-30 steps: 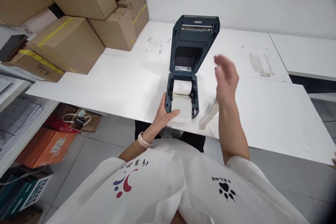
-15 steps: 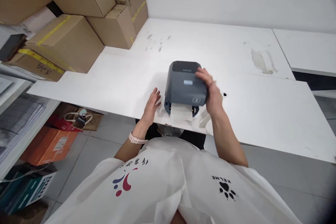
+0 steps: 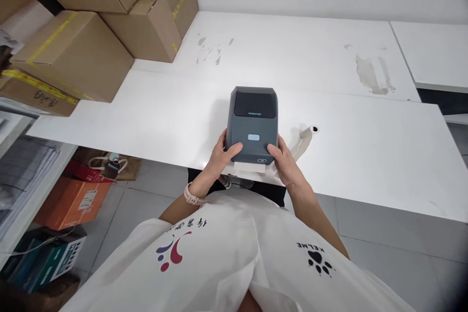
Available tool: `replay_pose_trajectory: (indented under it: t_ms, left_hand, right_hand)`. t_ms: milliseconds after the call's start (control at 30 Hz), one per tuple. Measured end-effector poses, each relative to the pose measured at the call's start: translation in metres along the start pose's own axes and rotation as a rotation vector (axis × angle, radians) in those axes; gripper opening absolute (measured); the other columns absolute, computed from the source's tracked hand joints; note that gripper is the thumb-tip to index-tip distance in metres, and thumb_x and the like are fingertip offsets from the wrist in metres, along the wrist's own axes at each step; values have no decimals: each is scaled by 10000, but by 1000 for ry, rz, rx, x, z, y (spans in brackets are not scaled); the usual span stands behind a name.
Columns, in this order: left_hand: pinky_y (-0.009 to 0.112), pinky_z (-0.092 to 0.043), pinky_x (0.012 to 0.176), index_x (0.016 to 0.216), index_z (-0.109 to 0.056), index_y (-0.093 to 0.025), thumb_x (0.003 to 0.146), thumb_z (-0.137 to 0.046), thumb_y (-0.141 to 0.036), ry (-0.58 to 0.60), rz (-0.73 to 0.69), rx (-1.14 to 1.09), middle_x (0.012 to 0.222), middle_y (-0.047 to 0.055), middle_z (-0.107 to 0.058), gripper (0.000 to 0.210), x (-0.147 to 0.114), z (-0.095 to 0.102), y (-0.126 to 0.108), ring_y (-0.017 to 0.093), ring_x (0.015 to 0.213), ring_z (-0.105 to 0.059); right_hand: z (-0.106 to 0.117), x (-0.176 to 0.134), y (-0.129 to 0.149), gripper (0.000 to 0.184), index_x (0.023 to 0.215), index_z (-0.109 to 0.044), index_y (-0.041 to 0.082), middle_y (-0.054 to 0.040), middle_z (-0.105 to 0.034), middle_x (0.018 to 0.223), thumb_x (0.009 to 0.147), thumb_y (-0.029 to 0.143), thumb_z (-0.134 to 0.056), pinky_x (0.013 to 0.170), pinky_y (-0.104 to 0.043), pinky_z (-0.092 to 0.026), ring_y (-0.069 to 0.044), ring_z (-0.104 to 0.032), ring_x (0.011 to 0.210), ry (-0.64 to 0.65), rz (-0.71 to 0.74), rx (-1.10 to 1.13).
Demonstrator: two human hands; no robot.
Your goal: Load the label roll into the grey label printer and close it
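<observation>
A dark grey label printer sits near the front edge of the white table, its lid down. My left hand grips its left front corner, thumb on top and fingers along the side. On the opposite corner, my right hand grips it the same way. A strip of white label paper sticks out of the printer's front toward me. Just right of the printer lies a small roll core with a loose pale strip trailing from it toward my right hand.
Cardboard boxes with yellow tape are stacked at the table's left end. The white table has peeled patches toward the back. Lower left, a shelf holds papers, and an orange box stands beside it on the tiled floor.
The printer's lid, tilted up under my right hand before, has come down. My left hand, apart from the printer earlier, now grips its left side. My right hand moved down to the right front corner.
</observation>
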State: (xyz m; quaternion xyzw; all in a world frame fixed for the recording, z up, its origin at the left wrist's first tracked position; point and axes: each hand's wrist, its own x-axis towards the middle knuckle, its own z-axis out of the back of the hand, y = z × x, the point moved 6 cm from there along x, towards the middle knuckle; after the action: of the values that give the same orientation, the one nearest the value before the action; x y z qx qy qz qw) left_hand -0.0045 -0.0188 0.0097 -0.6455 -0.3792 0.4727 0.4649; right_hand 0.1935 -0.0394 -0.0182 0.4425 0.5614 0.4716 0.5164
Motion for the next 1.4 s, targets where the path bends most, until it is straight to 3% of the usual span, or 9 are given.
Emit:
replay_pose_trajectory:
  t_ms: [333,467,567,667,767,1000,1167,1300,1400]
  left_hand:
    - [462,-504,1126,1520,-476,-238,883,-706,-616,-101,-115,162,1582,143,-550,776,-6,13,12,334,1421,-557]
    - [355,-551,850,1163,-660,-204,793,-792,-608,-298,34,284,1185,106,-703,564,-39,26,27,235,1045,-658]
    - [287,-446,636,777,-666,-187,802,-752,-656,-163,227,130,813,45,-686,478,-50,14,40,141,706,-550]
    - [268,-377,599,669,-669,-172,748,-808,-620,-23,292,-60,731,38,-695,476,-47,-3,39,98,618,-477]
    - [262,-358,598,625,-675,-170,680,-867,-543,-49,269,-136,674,26,-690,422,-43,-7,32,88,596,-470]
    - [277,-398,626,637,-697,-182,765,-798,-493,-105,87,145,655,9,-695,351,-43,2,24,107,594,-512]
    - [295,-455,633,623,-681,-200,858,-734,-505,-38,36,252,617,-5,-661,388,-40,19,25,129,586,-556]
    - [335,-551,870,897,-776,-231,963,-615,-512,-352,-206,271,975,45,-787,331,-36,44,4,198,950,-709]
    - [410,-426,1231,1429,-639,-298,1031,-480,-577,-272,-257,274,1600,49,-575,511,-29,32,-4,244,1508,-502]
  right_hand:
    - [-5,0,5,928,1569,-457,327,-51,-516,1639,761,605,-818,1296,-576,-360,-350,-451,1539,-214,-47,267]
    - [-5,0,2,933,1537,-481,305,-56,-516,1641,727,601,-835,1300,-558,-360,-345,-461,1535,-228,-59,298]
    - [-4,1,0,929,1545,-477,292,-58,-523,1638,737,593,-822,1312,-551,-339,-341,-446,1547,-229,-39,297]
    - [-4,1,-2,888,1566,-460,308,-43,-551,1617,787,585,-784,1313,-557,-331,-327,-450,1546,-217,-23,263]
    - [-3,2,-5,930,1592,-430,292,-58,-516,1646,783,587,-782,1313,-540,-335,-325,-438,1556,-208,-37,249]
    - [-2,9,20,1157,1690,-236,300,-82,-320,1752,733,582,-823,1324,-519,-301,-311,-308,1623,-323,-1,27]
    - [-10,17,35,1199,1691,-230,301,-94,-378,1711,699,555,-854,1273,-521,-400,-328,-420,1548,-325,-16,-19]
    - [-10,20,38,1150,1687,-205,356,-78,-430,1674,729,485,-827,1228,-536,-455,-312,-495,1483,-325,8,-61]
    - [-8,17,36,1161,1693,-192,357,-69,-409,1695,742,548,-832,1249,-524,-436,-312,-460,1520,-300,26,-59]
